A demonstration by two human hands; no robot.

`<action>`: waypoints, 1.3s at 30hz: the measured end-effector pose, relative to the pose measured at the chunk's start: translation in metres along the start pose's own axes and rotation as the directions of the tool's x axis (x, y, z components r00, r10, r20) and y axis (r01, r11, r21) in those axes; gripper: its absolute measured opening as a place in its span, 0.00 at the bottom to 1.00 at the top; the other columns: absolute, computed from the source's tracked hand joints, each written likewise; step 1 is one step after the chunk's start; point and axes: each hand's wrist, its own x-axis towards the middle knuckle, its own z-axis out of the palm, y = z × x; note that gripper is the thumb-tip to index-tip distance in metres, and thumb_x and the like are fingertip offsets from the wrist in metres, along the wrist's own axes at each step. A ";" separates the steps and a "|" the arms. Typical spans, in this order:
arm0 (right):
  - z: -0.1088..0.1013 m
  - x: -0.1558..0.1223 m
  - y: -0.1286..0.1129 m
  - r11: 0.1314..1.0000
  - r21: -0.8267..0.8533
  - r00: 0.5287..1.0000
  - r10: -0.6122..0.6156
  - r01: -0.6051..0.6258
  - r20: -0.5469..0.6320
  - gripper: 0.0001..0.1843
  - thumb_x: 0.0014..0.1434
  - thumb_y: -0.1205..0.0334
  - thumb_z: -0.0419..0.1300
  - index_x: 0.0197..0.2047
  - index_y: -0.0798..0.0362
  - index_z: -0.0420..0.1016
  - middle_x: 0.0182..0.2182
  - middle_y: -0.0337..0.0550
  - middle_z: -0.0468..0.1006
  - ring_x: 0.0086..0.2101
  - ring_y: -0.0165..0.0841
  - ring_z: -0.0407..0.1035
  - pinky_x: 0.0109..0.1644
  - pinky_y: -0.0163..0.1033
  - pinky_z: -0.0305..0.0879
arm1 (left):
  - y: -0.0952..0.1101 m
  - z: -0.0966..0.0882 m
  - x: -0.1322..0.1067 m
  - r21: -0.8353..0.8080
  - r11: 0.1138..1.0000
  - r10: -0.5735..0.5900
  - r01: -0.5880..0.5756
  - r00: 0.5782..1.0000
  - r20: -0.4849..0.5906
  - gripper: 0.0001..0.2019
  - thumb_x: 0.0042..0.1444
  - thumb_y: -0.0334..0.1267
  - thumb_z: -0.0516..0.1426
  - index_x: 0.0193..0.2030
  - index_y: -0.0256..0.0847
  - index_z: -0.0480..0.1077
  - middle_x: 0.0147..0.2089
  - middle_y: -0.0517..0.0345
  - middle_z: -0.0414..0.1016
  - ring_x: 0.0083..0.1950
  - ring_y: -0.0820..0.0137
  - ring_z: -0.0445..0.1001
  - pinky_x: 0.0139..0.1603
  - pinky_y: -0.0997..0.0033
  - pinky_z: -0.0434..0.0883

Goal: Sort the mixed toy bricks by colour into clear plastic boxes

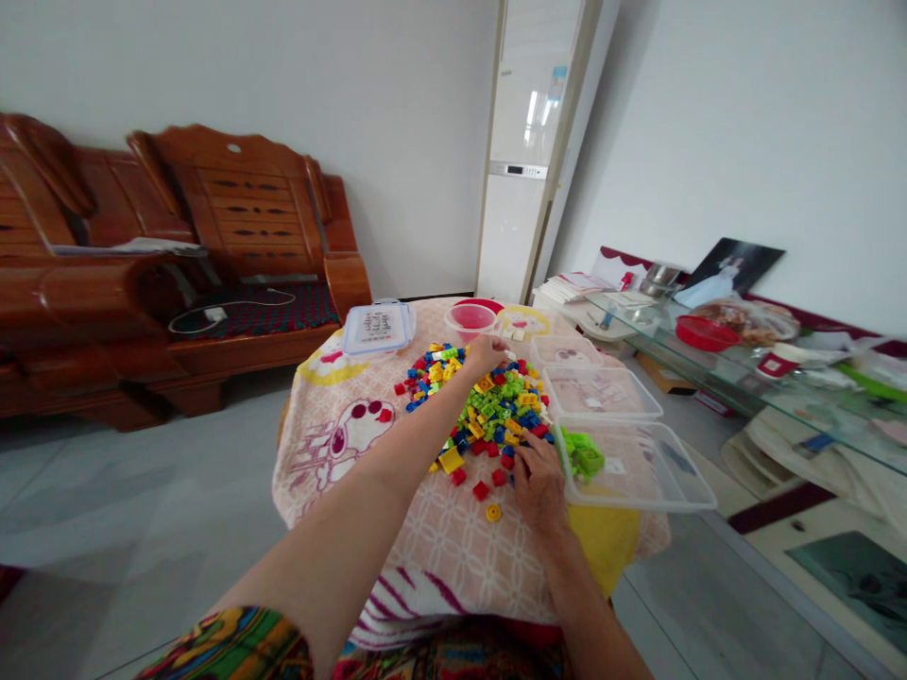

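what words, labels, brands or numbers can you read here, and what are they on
No text can be read for certain.
Flat box with a clear lid: rows of dark characters, too small and blurred to read.
Tall white unit: marks on its control strip, too small to read.
Blue sticker on that unit: too blurred to read.
Red-and-white cup: a pale mark, unreadable.

No text could be read: dark print (377, 326) on the lid (378, 331) and the blue sticker (559, 81) on the tall white unit (520, 132) were unresolved.
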 end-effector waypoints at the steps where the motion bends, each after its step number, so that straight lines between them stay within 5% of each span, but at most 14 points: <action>1: 0.000 0.000 0.000 1.000 -0.002 1.000 -0.003 0.003 0.003 0.15 0.66 0.67 0.53 0.41 0.52 0.82 0.52 0.55 0.80 0.53 0.44 0.71 0.61 0.57 0.67 | 0.000 0.002 0.001 -0.007 1.000 0.001 -0.001 1.000 -0.003 0.08 0.43 0.21 0.64 0.32 0.33 0.77 0.22 0.62 0.74 0.25 0.71 0.76 0.34 0.69 0.76; 18: 0.000 0.001 -0.001 1.000 -0.016 1.000 -0.007 0.007 -0.003 0.15 0.66 0.68 0.53 0.41 0.53 0.82 0.52 0.55 0.79 0.53 0.44 0.71 0.59 0.55 0.68 | -0.003 0.007 0.010 -0.083 0.996 -0.047 0.038 0.993 -0.105 0.10 0.46 0.21 0.62 0.36 0.33 0.78 0.24 0.60 0.76 0.27 0.72 0.76 0.38 0.69 0.77; 39: 0.000 -0.001 0.000 1.000 -0.029 1.000 -0.011 0.010 -0.001 0.14 0.66 0.67 0.53 0.40 0.54 0.82 0.53 0.55 0.79 0.53 0.44 0.70 0.60 0.55 0.67 | 0.000 0.004 0.006 -0.148 0.986 -0.095 0.081 0.991 -0.092 0.04 0.52 0.24 0.63 0.32 0.35 0.77 0.24 0.63 0.75 0.26 0.76 0.75 0.39 0.73 0.78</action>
